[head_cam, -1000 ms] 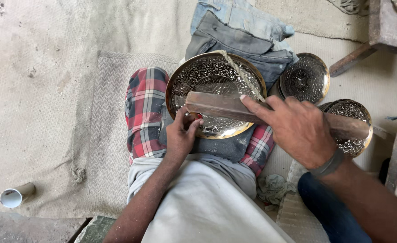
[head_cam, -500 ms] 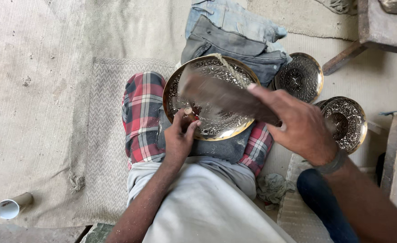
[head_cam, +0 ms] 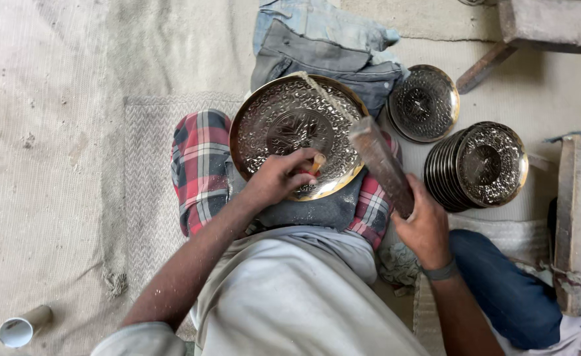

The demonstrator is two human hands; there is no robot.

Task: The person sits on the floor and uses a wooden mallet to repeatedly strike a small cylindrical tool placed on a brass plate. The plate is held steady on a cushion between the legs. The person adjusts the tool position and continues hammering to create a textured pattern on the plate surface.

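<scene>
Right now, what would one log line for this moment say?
left hand: punch on plate | right hand: holds wooden mallet

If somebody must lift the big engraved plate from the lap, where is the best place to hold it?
Probably the engraved plate by its far rim, coming from above the knees: that smooth raised edge is bare, while the left hand covers the near rim.
</scene>
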